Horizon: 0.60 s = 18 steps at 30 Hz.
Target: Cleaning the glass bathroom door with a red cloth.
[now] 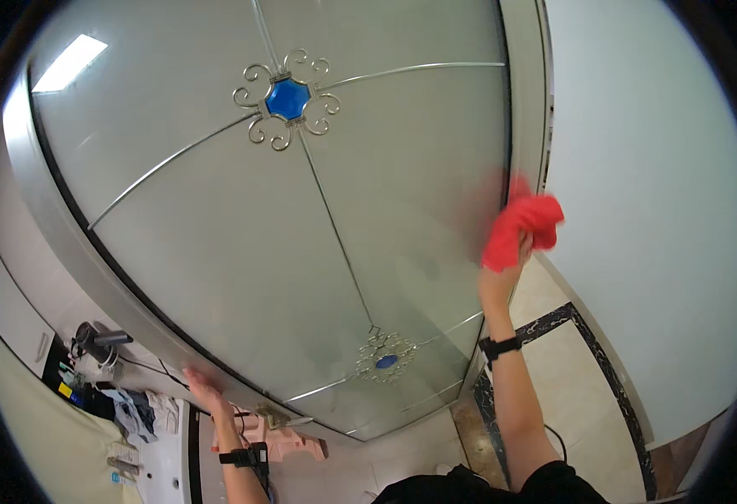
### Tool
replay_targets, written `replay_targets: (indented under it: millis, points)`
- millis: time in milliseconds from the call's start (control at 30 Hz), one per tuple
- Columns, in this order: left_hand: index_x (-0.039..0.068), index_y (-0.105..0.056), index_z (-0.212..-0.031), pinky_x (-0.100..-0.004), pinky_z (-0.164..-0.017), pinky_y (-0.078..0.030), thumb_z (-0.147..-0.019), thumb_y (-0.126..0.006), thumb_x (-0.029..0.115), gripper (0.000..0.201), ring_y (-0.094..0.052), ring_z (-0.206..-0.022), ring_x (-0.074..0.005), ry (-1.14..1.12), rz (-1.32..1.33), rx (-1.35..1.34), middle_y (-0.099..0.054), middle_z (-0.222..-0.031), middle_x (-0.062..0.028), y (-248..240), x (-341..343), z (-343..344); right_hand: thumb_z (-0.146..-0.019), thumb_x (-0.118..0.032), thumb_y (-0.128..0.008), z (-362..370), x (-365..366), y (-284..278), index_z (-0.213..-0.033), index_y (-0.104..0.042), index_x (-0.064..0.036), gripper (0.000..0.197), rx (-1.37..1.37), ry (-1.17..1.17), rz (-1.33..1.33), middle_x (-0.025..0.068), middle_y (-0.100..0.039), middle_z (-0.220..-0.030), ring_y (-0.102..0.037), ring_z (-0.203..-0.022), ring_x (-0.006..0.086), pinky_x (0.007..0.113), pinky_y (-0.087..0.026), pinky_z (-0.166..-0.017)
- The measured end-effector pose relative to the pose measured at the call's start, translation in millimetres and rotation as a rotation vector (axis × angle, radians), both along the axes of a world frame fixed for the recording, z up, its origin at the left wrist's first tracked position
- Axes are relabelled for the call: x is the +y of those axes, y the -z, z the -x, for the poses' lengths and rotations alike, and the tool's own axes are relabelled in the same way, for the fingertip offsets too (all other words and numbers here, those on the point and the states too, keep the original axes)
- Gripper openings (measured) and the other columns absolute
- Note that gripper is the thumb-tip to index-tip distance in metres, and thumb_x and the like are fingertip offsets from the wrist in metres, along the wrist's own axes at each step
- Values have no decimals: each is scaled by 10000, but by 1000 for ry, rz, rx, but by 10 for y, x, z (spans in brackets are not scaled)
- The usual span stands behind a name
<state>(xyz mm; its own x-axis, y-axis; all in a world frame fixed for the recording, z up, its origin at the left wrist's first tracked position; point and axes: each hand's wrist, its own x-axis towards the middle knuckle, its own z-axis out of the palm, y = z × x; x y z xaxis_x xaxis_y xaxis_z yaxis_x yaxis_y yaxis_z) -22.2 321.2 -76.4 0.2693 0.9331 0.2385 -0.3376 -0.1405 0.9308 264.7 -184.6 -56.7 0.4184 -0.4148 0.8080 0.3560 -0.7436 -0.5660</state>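
Note:
A large frosted glass door (226,218) with a silver frame fills most of the view. Silver rods cross its pane, with a blue-centred scroll ornament (289,99) high up and a similar ornament (385,361) lower down. My right hand (503,273) is closed on a crumpled red cloth (526,225), at the door's right frame; motion blurs the cloth slightly. At the lower left, my left hand (206,393) grips the door's left edge, its fingers partly hidden. The door handle (294,422) is to the right of that hand.
A hair dryer (100,340) hangs on the left wall above a white washbasin counter (160,458) with clothes (137,412). A pink plastic stool (280,438) stands below the door. To the right is a pale panel (654,210), beside tiled floor with a dark border (600,361).

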Motion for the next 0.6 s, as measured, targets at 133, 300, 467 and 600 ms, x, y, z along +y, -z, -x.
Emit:
replay_targets:
  millis: [133,300,467,600]
  points:
    - [188,-332,-621,-253,-430,-156,-928,-406,524,462,-233,-469,-50,-25,-135,106,-268,-545,87,-186,-173,54,-876,-267,-548,52,39,858,-1275,-397,51,533,48,-204,-317,230,-381,-1350,-338,-1251,385,448,-241,-1045]
    - [192,-315,-626,-247,-421,-155,-913,-456,512,453,-224,-454,-46,84,-69,47,-253,-539,82,-190,-183,36,-929,-335,-483,114,154,815,-1219,-433,74,504,218,-285,-392,263,-442,-1278,-388,-1200,374,405,-266,-1019]
    - [160,-336,-673,-250,-479,-183,-901,-474,525,452,-250,-539,-51,28,-114,74,-287,-614,83,-225,-219,138,-922,-381,-486,477,960,-374,-1205,-457,76,539,138,89,-148,258,-493,-1228,-437,-1152,372,413,-284,-999]
    - [7,-541,-1017,-216,-618,-364,-879,-577,427,444,-420,-692,-56,137,-125,18,-532,-821,25,-259,-323,190,-915,-370,-508,783,1619,-919,-1223,-448,71,541,347,-388,-566,238,-494,-1246,-459,-1134,389,438,-321,-976]
